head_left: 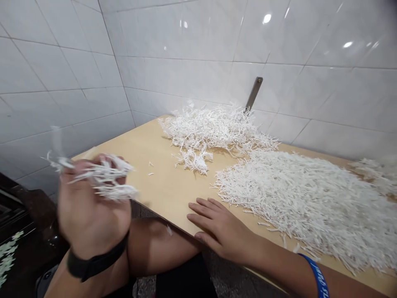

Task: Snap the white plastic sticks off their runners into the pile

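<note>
My left hand point(93, 203) is raised off the edge of the pale wooden tabletop point(155, 165), blurred with motion and shut on a bunch of thin white strips point(104, 178). My right hand point(220, 229) rests flat on the table near the front edge, its fingers apart and holding nothing. Just beyond its fingertips lies a wide, flat spread of white strips point(297, 203), mostly running one way. A tangled heap of strips point(211, 128) sits against the wall, with a small clump point(192, 160) at its front and a few stray bits point(150, 165) nearby.
White glazed tiles point(186, 54) cover the walls behind and left of the table. A metal bracket point(253, 95) stands up from behind the heap. More strips point(375, 176) lie at the right edge. Dark furniture point(21, 211) with pale green pieces point(8, 256) sits lower left.
</note>
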A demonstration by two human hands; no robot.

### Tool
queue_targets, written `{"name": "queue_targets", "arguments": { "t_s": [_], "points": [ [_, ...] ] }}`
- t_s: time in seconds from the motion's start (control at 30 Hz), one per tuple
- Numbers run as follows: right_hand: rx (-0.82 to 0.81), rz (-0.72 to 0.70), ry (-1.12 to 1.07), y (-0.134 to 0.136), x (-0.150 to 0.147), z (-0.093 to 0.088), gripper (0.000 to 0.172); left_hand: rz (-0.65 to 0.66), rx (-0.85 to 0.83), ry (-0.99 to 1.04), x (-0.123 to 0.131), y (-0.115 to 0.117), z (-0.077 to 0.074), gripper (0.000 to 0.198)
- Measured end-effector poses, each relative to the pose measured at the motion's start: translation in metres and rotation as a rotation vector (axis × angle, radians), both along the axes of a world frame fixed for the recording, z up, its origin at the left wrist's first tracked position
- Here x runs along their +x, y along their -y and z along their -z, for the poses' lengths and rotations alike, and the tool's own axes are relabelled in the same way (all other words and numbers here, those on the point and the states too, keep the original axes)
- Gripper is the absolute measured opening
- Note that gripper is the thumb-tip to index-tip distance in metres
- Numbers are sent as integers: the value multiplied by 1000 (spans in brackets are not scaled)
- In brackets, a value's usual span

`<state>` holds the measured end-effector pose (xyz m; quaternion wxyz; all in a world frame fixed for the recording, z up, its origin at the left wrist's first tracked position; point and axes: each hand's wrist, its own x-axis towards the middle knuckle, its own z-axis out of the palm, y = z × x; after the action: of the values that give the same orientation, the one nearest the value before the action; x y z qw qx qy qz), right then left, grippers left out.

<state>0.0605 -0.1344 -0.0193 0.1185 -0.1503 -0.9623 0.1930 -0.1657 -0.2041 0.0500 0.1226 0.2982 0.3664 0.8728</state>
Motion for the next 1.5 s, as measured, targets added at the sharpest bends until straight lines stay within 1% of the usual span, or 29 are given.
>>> {"name": "queue_targets", "arguments": {
  "t_s": [0.03, 0.07, 0.1, 0.13, 0.2, 0.3, 0.4, 0.47, 0.53, 0.6, 0.63, 0.7, 0.77, 0.83, 0.93, 1.0, 1.07, 1.17, 1.27, 1.37, 1.5],
  "points": [
    [-1, 22, 13, 0, 0, 1, 42, 17, 31, 15, 3, -4, 6, 13],
    [0, 51, 22, -1, 0, 2, 43, 60, 12, 44, 7, -8, 12, 11],
    [4, 86, 27, -2, 1, 4, 45, 109, -50, 80, 10, -12, 20, 9],
    [10, 121, 29, -3, 1, 6, 46, 129, -99, 108, 13, -15, 27, 8],
    [19, 167, 31, -5, 2, 8, 46, 122, -156, 100, 13, -20, 37, 9],
    [31, 184, 34, -7, 3, 10, 45, 99, -156, -3, 10, -21, 43, 13],
    [61, 176, -15, -5, 2, 7, 42, 152, -199, -52, 12, -19, 46, 20],
    [66, 124, -98, 0, 1, 3, 38, 175, -258, -105, 17, -19, 49, 24],
    [9, 36, -188, 5, 1, 0, 34, 183, -361, -166, 23, -20, 54, 22],
    [-108, -31, -244, 7, 0, -2, 32, 208, -478, -193, 29, -24, 60, 20],
    [-170, -40, -254, 6, 0, -2, 31, 229, -518, -190, 31, -26, 63, 20],
    [-257, 1, -256, -1, 0, 0, 30, 293, -565, -165, 35, -31, 67, 19],
    [-263, 97, -261, -15, 1, 4, 29, 349, -586, -127, 37, -37, 70, 22],
    [-213, 224, -304, -27, 3, 8, 28, 398, -606, -94, 38, -41, 70, 26],
    [-166, 329, -416, -34, 5, 11, 29, 497, -623, -119, 38, -43, 71, 23],
    [-204, 345, -464, -29, 4, 11, 27, 560, -627, -159, 38, -42, 71, 19],
    [-290, 371, -477, -23, 2, 9, 23, 596, -631, -183, 40, -41, 70, 17],
    [-462, 430, -484, -18, -1, 7, 20, 623, -648, -211, 41, -40, 71, 18],
    [-571, 420, -459, -22, -3, 8, 15, 633, -654, -227, 40, -40, 73, 18],
    [-588, 396, -422, -27, -4, 10, 13, 637, -626, -213, 37, -41, 77, 18],
    [-516, 404, -362, -29, -5, 9, 12, 635, -590, -229, 35, -43, 81, 18]
  ]
}}
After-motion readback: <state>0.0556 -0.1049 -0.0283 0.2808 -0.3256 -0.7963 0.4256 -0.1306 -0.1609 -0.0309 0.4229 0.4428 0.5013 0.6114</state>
